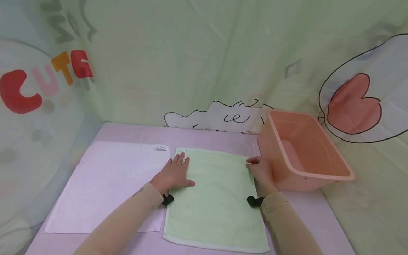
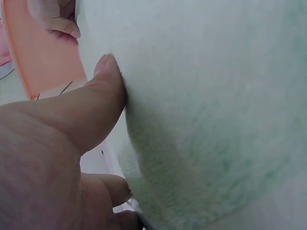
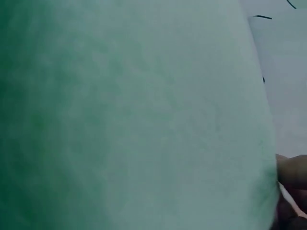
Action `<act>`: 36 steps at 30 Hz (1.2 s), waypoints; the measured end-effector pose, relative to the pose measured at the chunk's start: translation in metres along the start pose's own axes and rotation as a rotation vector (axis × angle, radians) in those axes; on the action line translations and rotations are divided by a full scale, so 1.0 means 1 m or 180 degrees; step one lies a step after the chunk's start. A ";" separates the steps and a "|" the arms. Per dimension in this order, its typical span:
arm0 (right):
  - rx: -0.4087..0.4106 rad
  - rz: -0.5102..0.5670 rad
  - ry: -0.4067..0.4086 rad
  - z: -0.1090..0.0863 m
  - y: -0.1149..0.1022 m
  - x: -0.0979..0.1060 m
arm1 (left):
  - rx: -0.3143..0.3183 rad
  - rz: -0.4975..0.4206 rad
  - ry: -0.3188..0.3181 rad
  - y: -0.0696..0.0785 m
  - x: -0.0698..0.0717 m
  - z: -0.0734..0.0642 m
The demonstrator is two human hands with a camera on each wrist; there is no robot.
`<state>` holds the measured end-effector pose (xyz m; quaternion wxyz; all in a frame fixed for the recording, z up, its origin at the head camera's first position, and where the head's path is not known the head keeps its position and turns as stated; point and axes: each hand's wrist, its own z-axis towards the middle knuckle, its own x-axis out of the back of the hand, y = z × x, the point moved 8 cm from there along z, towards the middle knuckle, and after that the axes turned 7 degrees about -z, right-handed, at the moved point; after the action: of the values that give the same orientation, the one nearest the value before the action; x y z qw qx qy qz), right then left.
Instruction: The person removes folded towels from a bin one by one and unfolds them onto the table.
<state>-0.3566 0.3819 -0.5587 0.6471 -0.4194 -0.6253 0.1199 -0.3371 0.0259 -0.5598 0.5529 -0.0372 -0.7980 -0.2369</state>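
A pale green towel [image 1: 220, 198] with a white hem lies flat in the head view. Spread over its far left corner, beside a small white tag [image 1: 183, 154], my left hand [image 1: 174, 173] rests with fingers extended. My right hand [image 1: 262, 173] pinches the far right corner between thumb and fingers. The left wrist view has my left thumb [image 2: 108, 84] against the green towel [image 2: 216, 96]. In the right wrist view, fingertips [image 3: 293, 172] grip the edge of the green towel [image 3: 158, 105].
To the left lies a flat pale pink towel [image 1: 108, 187] with a white tag [image 1: 160, 147]. An orange plastic bin [image 1: 280, 159] stands at the right, close to my right hand. Both rest on a pink-covered table [image 1: 210, 138], with printed curtains [image 1: 178, 60] around it.
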 end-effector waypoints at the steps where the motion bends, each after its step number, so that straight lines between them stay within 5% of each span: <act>1: 0.0022 -0.0049 -0.0032 0.000 0.000 -0.001 | -0.0003 -0.0010 -0.0005 0.000 0.000 0.001; 10: 0.0770 -0.0728 -0.0213 -0.021 -0.030 -0.010 | -0.0046 -0.0127 0.0086 0.008 0.001 -0.002; 14: 0.1425 -0.1213 -0.0293 -0.048 -0.061 -0.018 | -0.0212 -0.0144 0.0191 0.028 0.002 -0.003; 20: 0.2269 -0.1985 -0.0933 -0.100 -0.081 -0.054 | -0.0561 0.0160 0.0173 0.067 -0.008 -0.006; 27: 0.2223 -0.2177 -0.1573 -0.128 -0.068 -0.085 | -0.0674 0.0431 0.0035 0.090 -0.026 -0.008; 36: 0.2057 -0.2530 -0.1561 -0.117 -0.053 -0.090 | -0.0580 0.0372 0.0004 0.083 -0.036 -0.005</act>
<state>-0.2866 0.2424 -0.5699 0.5738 0.1078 -0.7986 0.1463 -0.2925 0.1045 -0.5630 0.5605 -0.1336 -0.7693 -0.2758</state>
